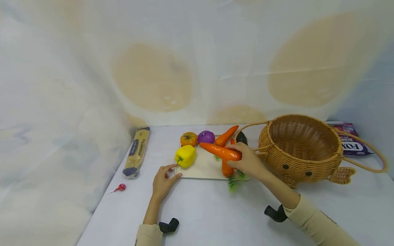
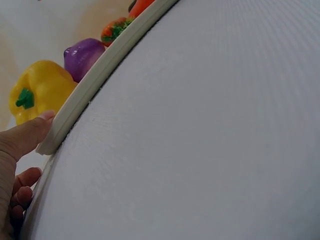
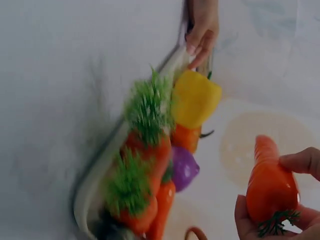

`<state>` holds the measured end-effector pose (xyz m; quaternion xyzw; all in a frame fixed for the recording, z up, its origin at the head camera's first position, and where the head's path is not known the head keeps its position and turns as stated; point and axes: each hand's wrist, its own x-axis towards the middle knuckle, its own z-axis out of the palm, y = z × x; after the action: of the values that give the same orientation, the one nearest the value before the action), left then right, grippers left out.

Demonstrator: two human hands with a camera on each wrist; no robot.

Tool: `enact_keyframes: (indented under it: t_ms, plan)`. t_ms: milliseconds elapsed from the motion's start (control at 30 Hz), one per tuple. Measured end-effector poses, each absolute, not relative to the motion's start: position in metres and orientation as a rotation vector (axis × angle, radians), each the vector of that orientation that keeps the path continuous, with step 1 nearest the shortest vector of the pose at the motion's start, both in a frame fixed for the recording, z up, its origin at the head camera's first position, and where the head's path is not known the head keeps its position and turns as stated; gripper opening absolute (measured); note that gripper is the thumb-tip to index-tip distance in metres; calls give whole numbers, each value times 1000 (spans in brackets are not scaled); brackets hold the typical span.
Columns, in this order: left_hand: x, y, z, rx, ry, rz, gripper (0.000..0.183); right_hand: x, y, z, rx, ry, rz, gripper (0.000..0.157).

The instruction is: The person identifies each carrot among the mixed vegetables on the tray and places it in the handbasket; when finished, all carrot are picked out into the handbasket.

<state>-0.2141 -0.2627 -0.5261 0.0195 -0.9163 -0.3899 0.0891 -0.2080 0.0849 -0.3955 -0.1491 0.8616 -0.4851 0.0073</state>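
The head camera looked forward and down from well above the white, cloth-covered table (image 1: pixel 209 208). The left wrist camera sat close, facing aslant along the near rim of a cream, round-cornered tray (image 1: pixel 203 169); the right one looked sideways across it toward the left hand (image 3: pixel 204 25), both sharing the glossy yellow bell pepper (image 2: pixel 45 87) and round purple vegetable (image 2: pixel 84 57).

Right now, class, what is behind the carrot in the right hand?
Past the held carrot, the head view shows a purple vegetable, another carrot and an orange tip; below, a thick orange end on the tray. The held carrot hides what lies between.
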Motion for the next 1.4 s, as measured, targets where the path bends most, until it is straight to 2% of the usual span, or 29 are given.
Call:
enact_keyframes:
  t_ms: [333, 600, 900, 1400]
  plan:
    - [-213, -264, -524, 39, -2735, -1145, 46, -215, 143, -351, -671, 2580, -1493, 47]
    - [-213, -267, -527, 48, -2759, -1123, 47, -226, 198, -323, -626, 2587, -1343, 48]
    - [-214, -264, -527, 74, -2775, -1100, 48, -237, 248, -308, -609, 2533, -1341, 50]
    - [-212, -273, -531, 91, -2778, -1112, 47, -253, 283, -302, -592, 2614, -1221, 49]
